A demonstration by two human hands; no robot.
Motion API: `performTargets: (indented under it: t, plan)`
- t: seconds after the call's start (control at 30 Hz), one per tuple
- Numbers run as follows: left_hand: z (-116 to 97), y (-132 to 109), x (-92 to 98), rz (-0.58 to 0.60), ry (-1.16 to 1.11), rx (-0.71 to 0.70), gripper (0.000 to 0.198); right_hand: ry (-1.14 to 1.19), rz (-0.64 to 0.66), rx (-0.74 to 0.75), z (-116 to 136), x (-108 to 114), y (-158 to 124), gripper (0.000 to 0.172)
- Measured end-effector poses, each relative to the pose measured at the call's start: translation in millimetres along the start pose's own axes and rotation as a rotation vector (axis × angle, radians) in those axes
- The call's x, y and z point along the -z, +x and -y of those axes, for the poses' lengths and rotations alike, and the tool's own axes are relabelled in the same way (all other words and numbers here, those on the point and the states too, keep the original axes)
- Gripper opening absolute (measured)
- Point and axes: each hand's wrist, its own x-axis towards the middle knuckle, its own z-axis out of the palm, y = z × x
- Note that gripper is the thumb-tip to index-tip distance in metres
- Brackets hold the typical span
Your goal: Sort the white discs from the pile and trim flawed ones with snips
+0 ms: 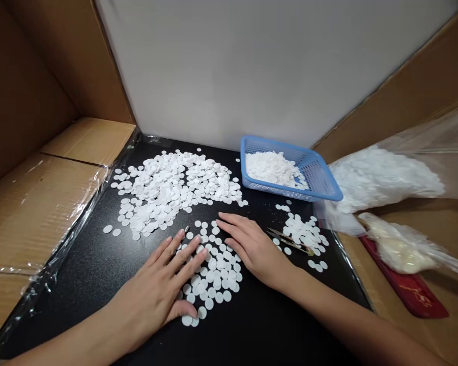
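Note:
Small white round discs (217, 274) lie loosely spread on the black tabletop between my two hands. My left hand (160, 279) rests flat with its fingers apart, fingertips and thumb touching the discs' left side. On the other side, my right hand (254, 249) lies palm down with its fingers stretched out, at the right edge of the same discs. Neither hand holds anything that shows; what is under the palms is hidden. Beyond them is a larger heap of white discs (164, 188). Thread snips (290, 240) lie to the right of my right hand, beside a smaller disc pile (307, 234).
A blue plastic basket (328, 180) with white discs stands at the back right. Beside it lies a clear bag of white pieces (389, 178). A smaller knotted bag (400, 246) rests on a red packet (423, 300). Cardboard (41, 203) borders the table's left side.

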Motion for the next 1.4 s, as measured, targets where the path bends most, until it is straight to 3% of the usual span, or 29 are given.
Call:
performTargets:
  t: [0.13,0.27,0.4,0.6,0.9,1.03,1.17,1.33,1.4]
  plan:
    - [-6.1,-9.8,1.3,0.033,-0.031,0.016,0.094,0.015,0.118,0.055,7.0,-13.1,5.5,0.053]
    - [-3.3,-16.8,1.5,0.04,-0.117,0.033,0.091,0.0,0.15,0.08,15.6,-19.6,-6.9,0.059]
    - [6.2,-11.4,1.4,-0.019,-0.15,0.076,0.083,0.015,0.071,0.071,21.6,-17.1,-12.3,0.044]
    - [16.1,11.5,-6.3,-0.027,-0.041,0.009,0.082,0.026,-0.156,-0.006,10.4,-15.9,12.8,0.031]
    - [11.5,8.1,-7.7,-0.06,0.022,0.001,0.075,0.033,-0.14,0.023,8.2,-18.0,40.2,0.02]
    - [13.9,8.7,-5.4,-0.052,-0.074,0.025,0.073,0.086,-0.132,-0.052,9.7,-13.6,47.2,0.007]
    - [15.7,8.8,-5.3,-0.054,-0.23,0.113,0.071,0.27,-0.061,-0.178,16.6,1.2,46.1,0.012]
    - [19.1,9.6,3.9,-0.046,-0.5,0.324,0.053,0.381,0.158,-0.266,31.2,17.4,18.6,0.009]
    - [22.9,13.6,9.1,-0.059,-0.618,0.38,0.05,0.332,0.117,-0.259,30.8,15.4,5.4,0.012]
